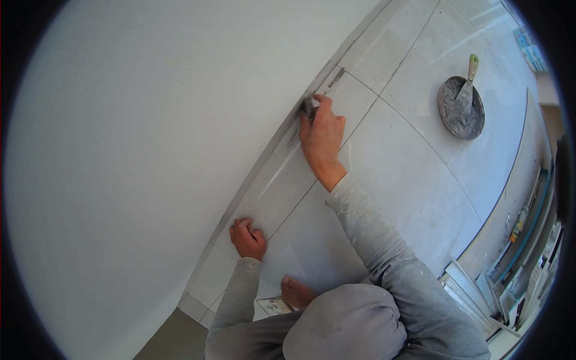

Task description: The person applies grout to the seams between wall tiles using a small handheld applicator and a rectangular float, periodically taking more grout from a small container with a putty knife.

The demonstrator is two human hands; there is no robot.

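Observation:
My right hand (324,135) is closed on a small dark, grout-smeared piece (309,106), pressed to the joint where the white wall meets the floor; its exact kind is hard to make out. Grey grout (294,139) is smeared on the tiles beside it. Nearer to me, my left hand (248,240) rests curled on the tiled floor (390,180) close to the wall base; what its fingers hold, if anything, is hidden. Off to the right stands a round pan (447,114) of wet grey grout, with a green-handled putty knife (466,93) lying in it.
The plain white wall (138,150) fills the left side. At the right edge lie a long curved-looking board (504,204) and stacked offcuts and strips (474,294). My bare foot (297,293) is on the floor beside a small patterned piece (274,306). A blue-and-white package (529,51) sits far right.

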